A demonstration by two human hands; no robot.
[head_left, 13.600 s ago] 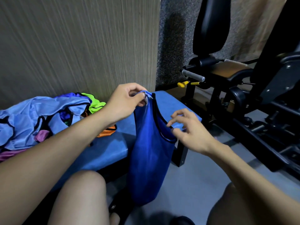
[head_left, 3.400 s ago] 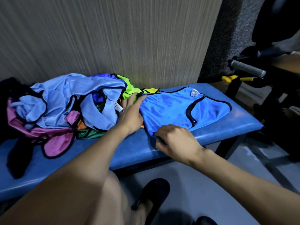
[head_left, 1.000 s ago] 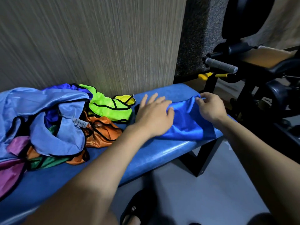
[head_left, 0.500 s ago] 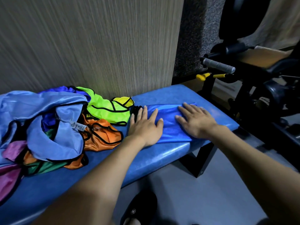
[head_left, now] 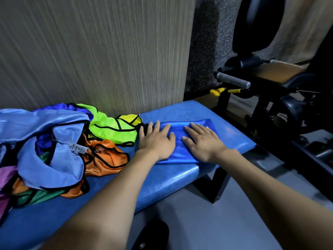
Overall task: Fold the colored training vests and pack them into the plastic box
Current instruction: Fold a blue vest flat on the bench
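A folded royal-blue vest lies flat on the right end of the blue padded bench. My left hand presses its left part with straight fingers. My right hand lies flat on its right part, fingers spread. To the left sits a loose pile of vests: light blue, neon green, yellow, orange, dark green and pink. No plastic box is in view.
A grey textured wall stands right behind the bench. Black gym equipment with a grey-gripped handle and a yellow knob fills the right side. Grey floor lies below, with a black shoe near the bottom edge.
Since a second ago my right hand let go of the vest's right edge and came down flat on the folded vest. Both hands have slid slightly over it in the last half second.
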